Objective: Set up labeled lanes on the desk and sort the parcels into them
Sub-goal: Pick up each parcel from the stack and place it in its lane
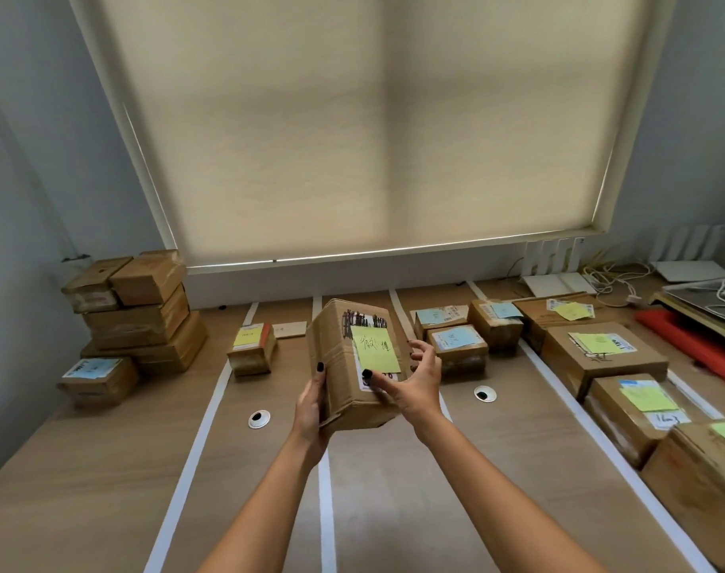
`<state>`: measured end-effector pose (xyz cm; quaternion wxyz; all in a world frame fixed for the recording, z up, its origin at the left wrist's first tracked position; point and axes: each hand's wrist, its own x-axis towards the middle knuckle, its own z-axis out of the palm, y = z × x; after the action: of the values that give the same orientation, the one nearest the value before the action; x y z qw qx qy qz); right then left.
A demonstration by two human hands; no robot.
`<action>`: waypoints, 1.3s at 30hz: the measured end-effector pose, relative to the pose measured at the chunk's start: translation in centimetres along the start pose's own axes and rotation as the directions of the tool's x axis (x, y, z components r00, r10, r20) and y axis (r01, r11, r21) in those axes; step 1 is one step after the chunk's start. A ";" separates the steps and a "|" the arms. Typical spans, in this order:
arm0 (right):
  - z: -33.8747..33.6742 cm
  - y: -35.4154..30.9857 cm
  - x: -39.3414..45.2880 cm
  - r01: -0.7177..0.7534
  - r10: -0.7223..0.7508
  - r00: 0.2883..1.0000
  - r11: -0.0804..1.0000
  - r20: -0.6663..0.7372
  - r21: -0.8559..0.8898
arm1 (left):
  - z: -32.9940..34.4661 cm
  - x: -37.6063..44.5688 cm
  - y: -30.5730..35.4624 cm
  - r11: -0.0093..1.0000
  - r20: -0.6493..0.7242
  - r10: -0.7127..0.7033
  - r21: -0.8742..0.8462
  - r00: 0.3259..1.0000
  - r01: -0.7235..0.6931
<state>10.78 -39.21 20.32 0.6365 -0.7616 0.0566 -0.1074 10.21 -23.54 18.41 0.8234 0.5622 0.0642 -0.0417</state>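
Parcel (354,361) was held above the desk (104,469), note up for reading: left hand (311,411) gripped its side, right hand's (414,380) thumb pinned the yellow note (375,350), fingers spread.

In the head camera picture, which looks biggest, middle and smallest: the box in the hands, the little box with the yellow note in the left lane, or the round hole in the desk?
1. Held box, though it is nearest the camera.
2. Yellow-note box.
3. Round hole.

Middle lanes bare near; parcels (600,357) crowd right lane (567,448).
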 end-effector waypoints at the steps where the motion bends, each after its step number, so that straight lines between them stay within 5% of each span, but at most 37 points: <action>1: -0.8 0.2 0.3 -0.032 0.032 0.999 0.999 0.038 0.004 | 0.7 -0.2 -0.3 1.000 0.015 0.008 0.001 1.000 -0.008; 6: -2.7 0.6 0.3 -0.189 0.126 0.943 0.965 0.309 0.181 | 2.7 -0.9 -1.5 0.993 0.003 0.083 0.086 0.997 -0.083; 12: -3.7 3.1 0.5 -0.197 0.144 0.958 0.959 0.247 0.203 | 3.3 0.3 -2.7 0.955 -0.079 0.057 0.296 0.995 -0.031; 21: -3.6 6.0 0.9 -0.227 0.200 0.968 0.956 0.153 0.186 | 4.3 2.1 -3.9 0.936 -0.146 -0.069 0.333 0.987 0.115; 39: 9.4 4.5 5.7 -0.274 0.216 0.936 0.943 0.279 0.190 | -7.1 7.6 1.1 0.920 -0.333 0.081 0.387 0.940 0.058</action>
<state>18.74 -32.27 14.86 0.7294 -0.6786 0.0570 0.0661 17.42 -16.45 15.73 0.6708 0.7142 0.1934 0.0495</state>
